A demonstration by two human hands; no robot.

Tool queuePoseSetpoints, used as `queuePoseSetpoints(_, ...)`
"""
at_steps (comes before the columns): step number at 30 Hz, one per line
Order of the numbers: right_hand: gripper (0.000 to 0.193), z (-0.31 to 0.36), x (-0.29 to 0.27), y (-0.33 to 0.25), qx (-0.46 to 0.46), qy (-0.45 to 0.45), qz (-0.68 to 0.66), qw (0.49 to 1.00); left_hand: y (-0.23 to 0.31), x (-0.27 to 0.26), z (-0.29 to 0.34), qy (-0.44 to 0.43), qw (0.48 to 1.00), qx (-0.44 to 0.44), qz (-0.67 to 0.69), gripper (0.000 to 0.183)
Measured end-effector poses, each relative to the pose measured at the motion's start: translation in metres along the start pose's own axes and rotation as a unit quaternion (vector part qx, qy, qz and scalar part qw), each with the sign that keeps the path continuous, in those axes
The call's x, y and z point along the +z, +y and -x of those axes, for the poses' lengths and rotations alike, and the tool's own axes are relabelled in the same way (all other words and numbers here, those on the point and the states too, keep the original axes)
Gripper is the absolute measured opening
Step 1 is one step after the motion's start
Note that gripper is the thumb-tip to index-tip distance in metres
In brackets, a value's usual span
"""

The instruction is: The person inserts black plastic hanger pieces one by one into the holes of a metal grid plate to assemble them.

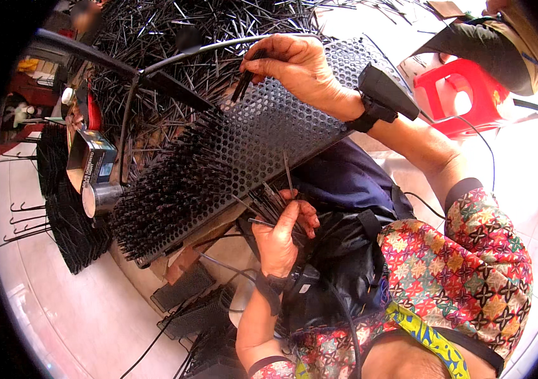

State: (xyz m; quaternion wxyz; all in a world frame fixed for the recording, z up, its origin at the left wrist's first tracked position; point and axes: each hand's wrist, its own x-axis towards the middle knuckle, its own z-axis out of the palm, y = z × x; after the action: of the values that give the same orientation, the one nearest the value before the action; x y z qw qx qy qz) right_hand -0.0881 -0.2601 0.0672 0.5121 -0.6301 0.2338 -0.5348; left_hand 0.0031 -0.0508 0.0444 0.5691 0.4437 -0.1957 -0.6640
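Pinching a few thin black rods (241, 87), the right hand (300, 68), fingertips nearly together, is over the perforated black plate (275, 126), nearer than the left; can't tell from here if tips touch. Plate's long axis slants up beneath it, packed rods (174, 183) leftward. Left hand (278, 243), apart below near edge, curls around a rod bundle (272, 203).
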Motion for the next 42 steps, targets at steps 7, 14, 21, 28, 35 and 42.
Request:
queuePoseSetpoints(7, 0.013, -0.005, 0.0, 0.002, -0.02, -0.037, 0.019, 0.999, 0.0, -0.001, -0.003, -0.015, 1.0, 0.014, -0.001, 0.016)
queuePoseSetpoints(14, 0.011, -0.006, 0.008, 0.007, 0.08, -0.076, -0.019, 0.994, 0.0, 0.0, -0.004, -0.009, 1.0, 0.013, 0.001, 0.016)
queuePoseSetpoints(21, 0.017, -0.015, 0.017, 0.001, -0.053, -0.105, 0.26, 0.959, 0.0, 0.001, -0.002, -0.008, 1.0, 0.011, 0.002, 0.017)
queuePoseSetpoints(28, 0.015, -0.03, 0.031, -0.005, -0.139, -0.172, 0.362, 0.905, 0.0, 0.004, -0.003, -0.009, 1.0, 0.018, -0.014, 0.017)
queuePoseSetpoints(35, 0.012, -0.028, 0.032, -0.002, -0.173, -0.175, 0.332, 0.911, 0.005, 0.005, -0.001, -0.002, 1.0, 0.014, -0.015, 0.019)
queuePoseSetpoints(42, 0.014, -0.031, 0.016, 0.001, -0.155, -0.146, 0.33, 0.92, 0.009, 0.015, -0.004, -0.005, 0.999, 0.031, -0.005, 0.017)
